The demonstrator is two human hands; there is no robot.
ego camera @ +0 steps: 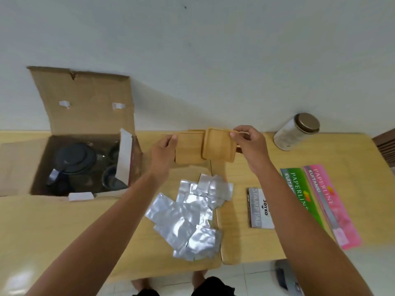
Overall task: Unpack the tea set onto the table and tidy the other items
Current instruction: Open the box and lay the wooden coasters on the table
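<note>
Box: cardboard box (64, 116) sits at the far left of the wooden table (53, 227), lid flap standing up against the wall; I take it as my landmark.
Inside the box: I see a dark-lidded teapot (72, 159) toward its left side and glass cups (111, 178) toward its right, with a white card insert (124, 154) leaning along the right wall.
Left hand: my left hand (163, 150) is raised just right of the box, fingers curled round the left edge of a stack of wooden coasters (188, 150), gripping it.
Coasters: the stack is held above the table between both hands, right of the box and not touching the table as far as I can tell.
Single coaster: one wooden coaster (220, 144) is tilted up at the right side of the stack, overlapping it.
Right hand: my right hand (250, 144) pinches the upper right edge of that single coaster between thumb and fingers.
Foil: silver foil sachets (188, 214) lie in a loose heap on the table, right of the box and nearer me than the hands.
Stamp pad: a flat stamp pad box (259, 208) lies further right of the foil.
Receipt books: a green receipt book (299, 193) and a pink receipt book (331, 206) lie side by side beyond it.
Jar: a jar with a brown lid (296, 132) lies tilted at the back, far right of the box.
</note>
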